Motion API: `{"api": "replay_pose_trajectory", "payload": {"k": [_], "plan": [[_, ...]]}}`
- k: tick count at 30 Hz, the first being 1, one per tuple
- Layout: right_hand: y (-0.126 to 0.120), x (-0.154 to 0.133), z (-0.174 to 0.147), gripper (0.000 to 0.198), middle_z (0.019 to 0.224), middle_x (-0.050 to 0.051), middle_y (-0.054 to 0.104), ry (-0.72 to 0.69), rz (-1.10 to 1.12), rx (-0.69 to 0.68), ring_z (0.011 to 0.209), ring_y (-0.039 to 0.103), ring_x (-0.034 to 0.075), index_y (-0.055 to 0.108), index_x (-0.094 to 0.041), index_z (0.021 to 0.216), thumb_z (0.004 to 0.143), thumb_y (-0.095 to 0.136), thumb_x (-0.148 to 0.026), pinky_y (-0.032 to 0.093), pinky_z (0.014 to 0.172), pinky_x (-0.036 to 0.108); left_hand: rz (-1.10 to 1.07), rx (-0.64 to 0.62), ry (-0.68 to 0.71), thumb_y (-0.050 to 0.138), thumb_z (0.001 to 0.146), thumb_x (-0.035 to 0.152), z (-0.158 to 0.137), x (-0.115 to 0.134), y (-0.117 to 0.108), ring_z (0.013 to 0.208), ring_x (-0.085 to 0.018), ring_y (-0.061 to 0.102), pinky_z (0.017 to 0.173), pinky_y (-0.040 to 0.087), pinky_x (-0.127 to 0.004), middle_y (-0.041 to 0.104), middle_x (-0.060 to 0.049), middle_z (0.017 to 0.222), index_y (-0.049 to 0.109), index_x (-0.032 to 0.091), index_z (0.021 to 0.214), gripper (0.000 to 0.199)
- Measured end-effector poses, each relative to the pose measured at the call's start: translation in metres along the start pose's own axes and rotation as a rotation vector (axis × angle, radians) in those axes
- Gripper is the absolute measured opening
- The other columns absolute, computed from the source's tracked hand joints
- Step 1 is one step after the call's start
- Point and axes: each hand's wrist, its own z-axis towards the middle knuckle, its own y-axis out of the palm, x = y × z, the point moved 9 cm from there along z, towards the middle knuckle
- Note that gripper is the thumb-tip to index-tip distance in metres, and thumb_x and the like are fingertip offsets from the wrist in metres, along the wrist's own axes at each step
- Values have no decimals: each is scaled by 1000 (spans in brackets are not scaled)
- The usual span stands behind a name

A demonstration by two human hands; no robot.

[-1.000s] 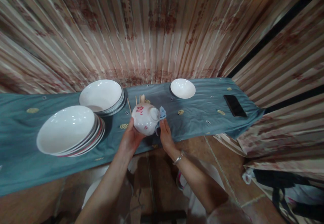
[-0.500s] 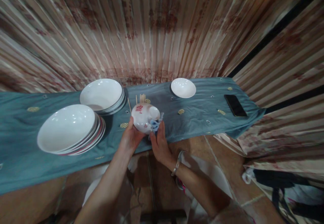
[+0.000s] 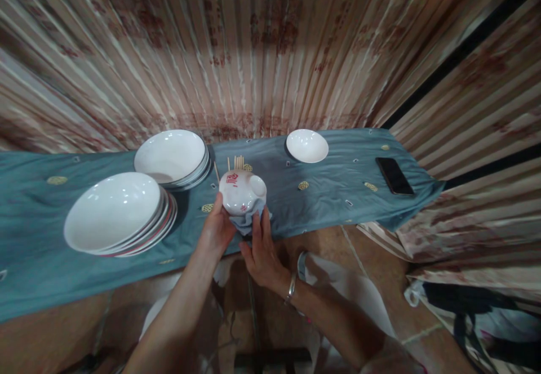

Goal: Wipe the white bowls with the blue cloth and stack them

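Note:
A white bowl (image 3: 236, 192) with red characters is tipped on its side, its foot ring turned to the right. My left hand (image 3: 217, 230) grips it by the rim from the left, thumb along the near side. A pale blue cloth (image 3: 247, 220) lies against the bowl's lower outside. My right hand (image 3: 264, 253), wearing a silver bracelet, presses this cloth on the bowl with its fingers; the thumb stands apart. Just behind the bowl, several thin wooden sticks (image 3: 239, 163) lie on the table, their lower ends hidden.
Two stacks of white dishes stand to the left, a near stack (image 3: 112, 213) and a far stack (image 3: 169, 155). A small white bowl (image 3: 307, 146) and a black phone (image 3: 394, 176) rest on the blue-green tablecloth (image 3: 329, 205). Pleated curtains (image 3: 253, 53) hang behind.
My right hand and the cloth have shifted left and slightly down around the bowl's underside. More of the cloth shows below the bowl. My left hand keeps its hold.

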Motion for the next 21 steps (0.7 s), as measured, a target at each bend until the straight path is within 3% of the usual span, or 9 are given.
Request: {"api": "replay_pose_trajectory", "payload": {"k": [6, 12, 16, 21], "plan": [[-4, -12, 2, 82, 163, 19, -20, -136, -93, 8, 153, -4, 38, -12, -12, 157, 98, 44, -26, 30, 115, 66, 56, 54, 15, 40, 100, 34, -2, 3, -2, 99, -24, 73, 102, 51, -39, 79, -7, 94, 58, 14, 134, 43], [-6, -16, 3, 82, 163, 17, -23, -209, -159, -13, 153, -5, 38, -6, -11, 158, 97, 47, -23, 31, 116, 63, 39, 73, 17, 48, 98, 34, -5, 1, -2, 89, -24, 75, 90, 57, -34, 78, -8, 84, 68, 11, 116, 36], [-10, -19, 7, 82, 165, 20, -12, -260, -200, -16, 153, -1, 37, 0, -10, 158, 95, 50, -22, 32, 117, 60, 69, 86, 27, 54, 95, 34, -7, 1, -3, 77, -21, 75, 78, 60, -29, 78, -7, 80, 71, 12, 109, 31], [-16, -22, 13, 67, 164, 24, 12, -313, -251, 3, 154, 4, 35, 24, -6, 155, 95, 50, -22, 34, 117, 56, 96, 92, 21, 53, 95, 32, -13, -2, 2, 78, -20, 75, 76, 59, -24, 78, -10, 85, 72, 10, 106, 30]]}}
